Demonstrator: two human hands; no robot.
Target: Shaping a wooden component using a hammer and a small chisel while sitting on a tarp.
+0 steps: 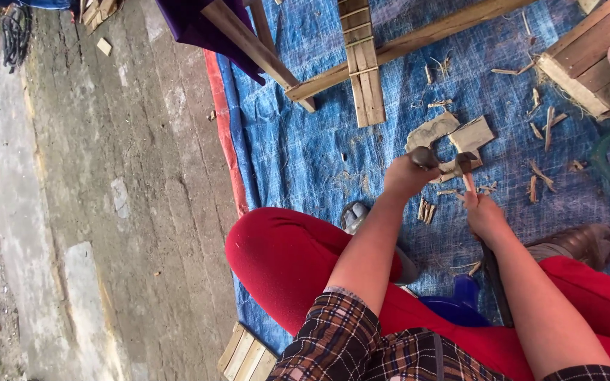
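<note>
Person seated on a blue tarp (298, 148) spread over the concrete ground, red trousers, plaid sleeves, legs folded under the work.

Left hand (405, 176) clenched around a dark, rounded tool head or handle end (423, 156); what kind of tool it is cannot be told, most of it being hidden in the fist. Right hand (485, 215) grasping a thin pale wooden stick (468, 182) pinched near its lower end.

Key relation: the stick's long axis runs up and slightly left from the right hand, away from the body, its dark tip (463, 164) meeting a flat, irregular piece of bark or wood (452, 134) lying on the tarp just beyond both hands. The left hand's tool sits just beside the stick tip, to its left, close to touching the same piece. Both hands are about equally near; the left is a shade closer to the piece's left lobe.

Around: wood shavings (539, 176) scattered on the tarp, a slatted wooden frame (361, 63) further out, a wooden crate (591, 53) at upper right.
</note>
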